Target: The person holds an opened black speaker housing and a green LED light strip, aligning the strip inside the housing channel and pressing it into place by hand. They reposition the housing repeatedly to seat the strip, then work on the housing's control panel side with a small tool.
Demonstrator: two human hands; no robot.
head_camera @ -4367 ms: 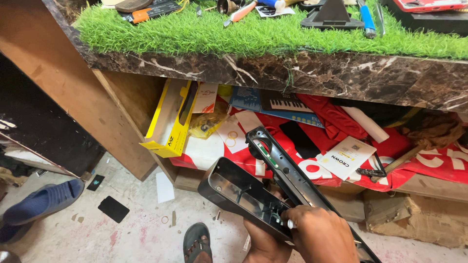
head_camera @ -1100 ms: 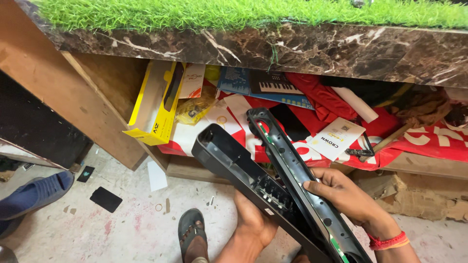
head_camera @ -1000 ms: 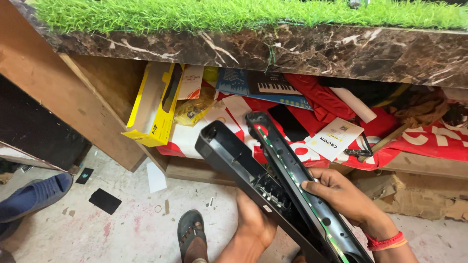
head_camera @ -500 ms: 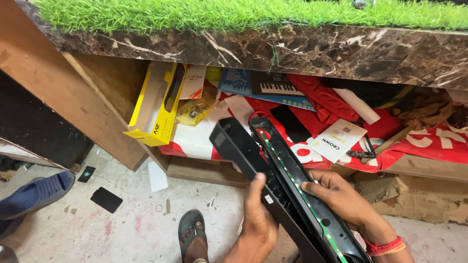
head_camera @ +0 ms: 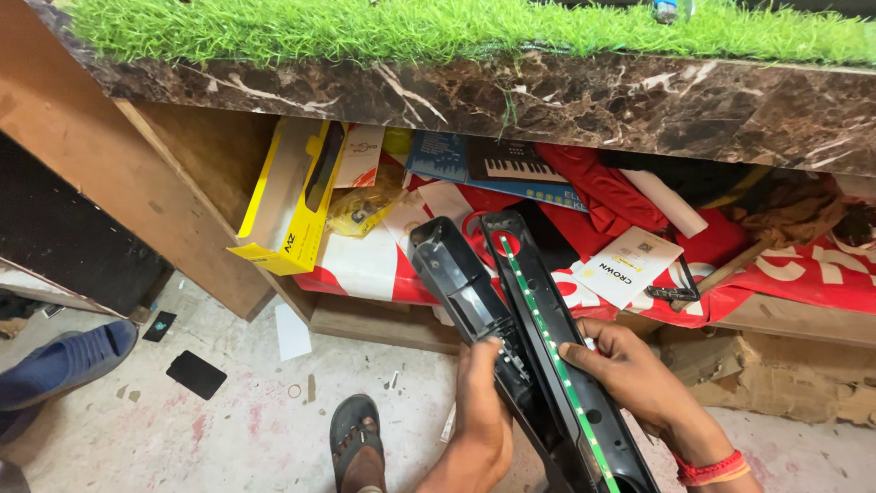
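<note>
Head cam: both hands are gripping a long black plastic housing (head_camera: 474, 301) w/ a thin green LED strip board (head_camera: 557, 365), angled up toward the far cluttered shelf under the marble-edged counter (head_camera: 639, 100). Left hand (head_camera: 481, 411) is clenching the housing's near-left edge; right hand (head_camera: 630, 370) is grasping the right rail, fingers curling over the strip. Risk, imo: the strip is sitting half loose, so twisting the two halves apart could snap it or drop it onto the concrete floor (head_camera: 237, 429) beside the sandalled foot (head_camera: 358, 443).

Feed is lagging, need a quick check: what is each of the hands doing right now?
Left hand: closed on the black casing half.
Right hand: gripping the black panel with the green strip.
</note>
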